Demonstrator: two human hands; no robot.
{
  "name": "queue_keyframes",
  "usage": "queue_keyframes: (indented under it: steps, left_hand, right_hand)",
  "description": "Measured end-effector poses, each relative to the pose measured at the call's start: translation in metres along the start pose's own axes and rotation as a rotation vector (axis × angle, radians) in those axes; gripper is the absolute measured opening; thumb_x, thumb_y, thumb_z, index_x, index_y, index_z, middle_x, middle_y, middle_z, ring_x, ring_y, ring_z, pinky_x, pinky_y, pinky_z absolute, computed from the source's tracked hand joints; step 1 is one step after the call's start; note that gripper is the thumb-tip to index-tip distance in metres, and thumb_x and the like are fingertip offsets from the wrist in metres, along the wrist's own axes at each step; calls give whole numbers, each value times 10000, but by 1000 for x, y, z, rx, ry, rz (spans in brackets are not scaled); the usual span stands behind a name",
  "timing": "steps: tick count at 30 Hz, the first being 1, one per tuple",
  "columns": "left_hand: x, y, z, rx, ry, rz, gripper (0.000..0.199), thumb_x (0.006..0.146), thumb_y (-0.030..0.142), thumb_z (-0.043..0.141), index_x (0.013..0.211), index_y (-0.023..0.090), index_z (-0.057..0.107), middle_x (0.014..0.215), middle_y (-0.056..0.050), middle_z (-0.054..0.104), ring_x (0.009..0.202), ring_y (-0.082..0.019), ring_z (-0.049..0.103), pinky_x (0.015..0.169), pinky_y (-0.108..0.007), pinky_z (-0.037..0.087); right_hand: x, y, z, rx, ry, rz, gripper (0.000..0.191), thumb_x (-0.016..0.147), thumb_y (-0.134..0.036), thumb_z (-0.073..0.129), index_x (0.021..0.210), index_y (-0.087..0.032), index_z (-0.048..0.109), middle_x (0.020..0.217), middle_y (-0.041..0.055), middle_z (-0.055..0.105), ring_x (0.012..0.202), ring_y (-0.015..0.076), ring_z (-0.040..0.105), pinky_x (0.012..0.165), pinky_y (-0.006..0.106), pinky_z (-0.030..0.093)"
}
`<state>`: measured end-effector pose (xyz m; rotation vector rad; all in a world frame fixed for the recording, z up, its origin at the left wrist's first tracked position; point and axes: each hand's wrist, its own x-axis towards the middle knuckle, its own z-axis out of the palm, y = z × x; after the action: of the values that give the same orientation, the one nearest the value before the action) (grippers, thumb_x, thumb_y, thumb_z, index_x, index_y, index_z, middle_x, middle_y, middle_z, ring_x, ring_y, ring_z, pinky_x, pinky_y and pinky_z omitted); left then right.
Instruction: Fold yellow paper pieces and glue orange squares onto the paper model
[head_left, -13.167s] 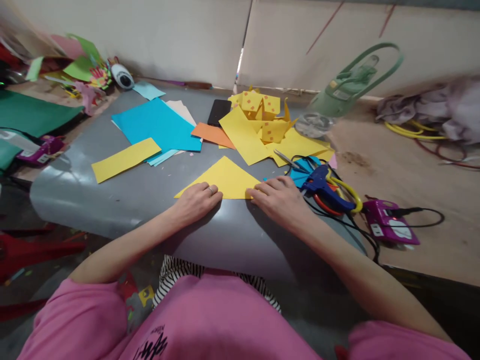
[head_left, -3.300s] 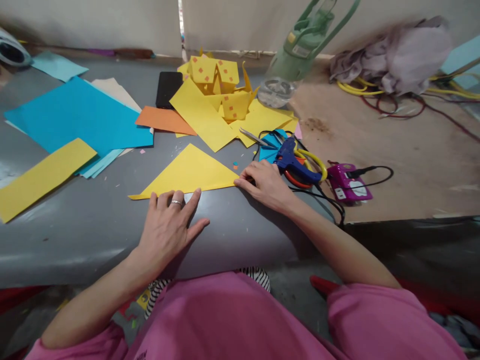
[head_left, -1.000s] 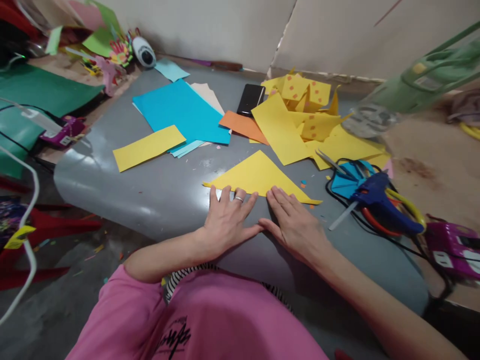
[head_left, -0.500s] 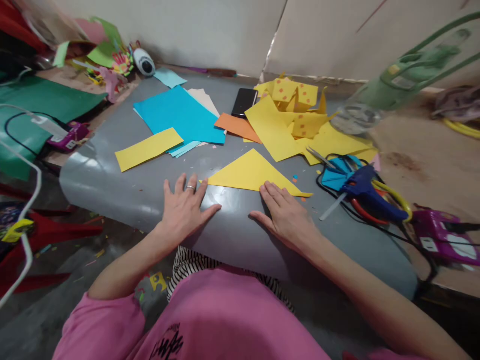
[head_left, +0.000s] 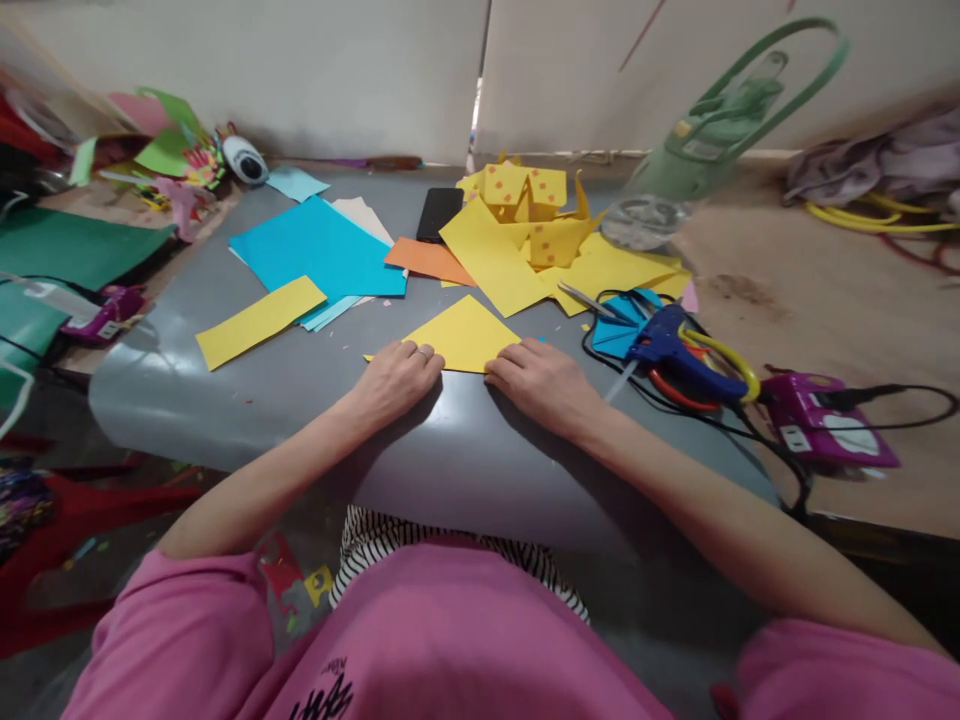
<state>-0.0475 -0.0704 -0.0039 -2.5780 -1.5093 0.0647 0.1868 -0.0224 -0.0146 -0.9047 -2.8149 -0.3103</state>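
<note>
The fingers of the left hand (head_left: pixel 403 376) and right hand (head_left: pixel 541 382) are bent and drawn close together on the yellow paper (head_left: pixel 466 330), at its 8 and 4 o'clock. The thumbs are hidden, so I cannot tell whether they pinch the paper or only press it. The paper lies flat, its peak at 12, its long edge facing the person; holding both ends probably keeps that edge straight and stops it sliding on the smooth table (head_left: pixel 450 450).

Around the paper, a yellow strip (head_left: pixel 261 322) lies at 9 o'clock, a blue sheet (head_left: pixel 319 245) at 10, an orange strip (head_left: pixel 429 261) at 11, and a phone (head_left: pixel 440 214) at 12. The glue gun (head_left: pixel 675 352) rests at 3, seemingly kept near the right hand. The bottle (head_left: pixel 667 165) stands farther off, at 2.
</note>
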Motion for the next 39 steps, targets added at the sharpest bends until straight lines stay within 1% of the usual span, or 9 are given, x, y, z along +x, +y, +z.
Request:
queue_keyframes:
  steps: [3, 6, 10, 13, 17, 21, 30, 35, 39]
  left_hand:
    - [2, -1, 0, 30, 12, 5, 402, 972, 33, 295, 967, 117, 688, 878, -156, 675, 855, -259, 617, 707, -363, 409]
    - [6, 0, 0, 13, 31, -57, 379, 970, 74, 323, 951, 129, 697, 869, -145, 684, 844, -253, 622, 691, -362, 394]
    - [11, 2, -1, -82, 45, -114, 340, 1000, 215, 383, 908, 158, 705, 899, -133, 700, 832, -233, 619, 692, -350, 389]
    - [16, 0, -3, -160, 19, -137, 346, 1012, 244, 386, 925, 155, 708, 929, -134, 709, 848, -237, 627, 714, -353, 400]
    - [21, -11, -4, -361, -51, -172, 276, 996, 310, 484, 985, 149, 708, 1003, -118, 716, 886, -234, 643, 722, -330, 410]
    - [24, -27, -5, -525, -126, -199, 291, 980, 359, 517, 957, 148, 716, 974, -101, 719, 870, -222, 637, 700, -308, 395]
    - [25, -45, 0, -465, -147, -188, 339, 955, 439, 547, 872, 168, 734, 868, -93, 716, 843, -234, 611, 659, -315, 314]
    - [25, -44, 4, -467, -144, -209, 348, 946, 468, 565, 853, 173, 725, 906, -100, 713, 879, -245, 606, 688, -323, 329]
    - [20, -46, 6, -494, -140, -238, 314, 958, 440, 570, 877, 174, 716, 918, -103, 707, 908, -255, 597, 731, -328, 344]
  right_hand:
    - [3, 2, 0, -40, -14, -43, 274, 1020, -219, 501, 898, -152, 737, 847, 100, 715, 830, 232, 557, 729, 349, 335]
    - [5, 0, 1, -46, -17, -34, 312, 1011, -131, 450, 881, -166, 731, 828, 92, 703, 826, 229, 542, 735, 352, 310]
    - [8, 1, 3, 92, -22, 73, 322, 1043, -238, 430, 937, -155, 723, 898, 110, 709, 852, 235, 547, 748, 344, 327]
    - [10, 3, 3, 196, -36, 168, 326, 1049, -311, 435, 991, -149, 712, 944, 123, 705, 881, 244, 557, 761, 346, 336]
    - [11, 2, 0, 208, -92, 296, 302, 1028, -356, 477, 968, -166, 705, 948, 117, 697, 915, 268, 565, 780, 373, 318]
    - [11, 1, -3, 177, -133, 365, 293, 1006, -369, 503, 940, -172, 709, 953, 121, 690, 926, 285, 558, 775, 387, 310]
    - [6, 8, -9, 170, -203, 420, 316, 991, -395, 515, 926, -182, 740, 1019, 130, 692, 974, 302, 544, 778, 401, 329]
    - [-1, 23, -16, 214, -273, 479, 318, 957, -428, 591, 801, -186, 724, 1059, 126, 691, 1001, 314, 552, 757, 389, 324]
    - [-6, 31, -15, 210, -279, 479, 331, 938, -457, 633, 748, -196, 704, 1068, 113, 694, 1009, 319, 554, 736, 383, 305]
